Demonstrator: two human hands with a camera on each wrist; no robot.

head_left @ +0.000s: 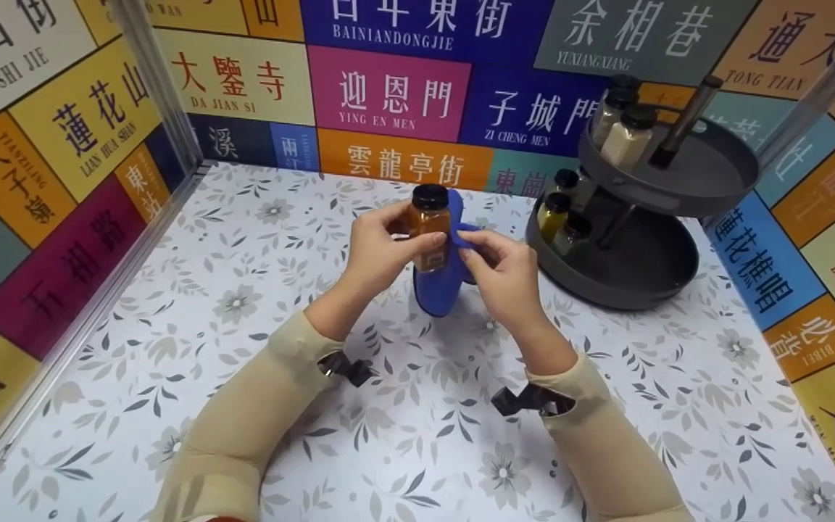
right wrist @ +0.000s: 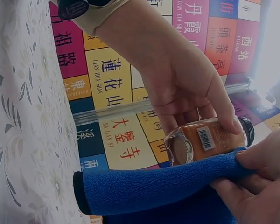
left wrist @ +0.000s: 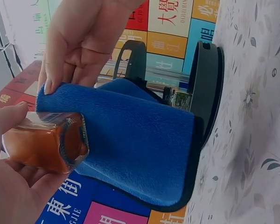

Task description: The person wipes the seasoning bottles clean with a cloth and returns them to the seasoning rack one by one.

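Note:
My left hand (head_left: pixel 381 246) grips a glass spice jar (head_left: pixel 430 225) with orange-brown contents and a black lid, holding it upright above the table. In the right wrist view a barcode label shows on the jar (right wrist: pixel 196 142). My right hand (head_left: pixel 508 275) pinches a blue cloth (head_left: pixel 441 290) between thumb and fingers near its upper edge. The cloth hangs down right beside the jar, its dark-edged lower end showing in the left wrist view (left wrist: pixel 144 144). Part of the cloth lies behind the jar in the head view.
A dark two-tier round rack (head_left: pixel 628 283) stands at the back right, with several black-lidded jars on both tiers. A white table (head_left: pixel 243 406) with a grey leaf and flower pattern lies below. Colourful panels with printed signs (head_left: pixel 388 94) surround it at the back and sides.

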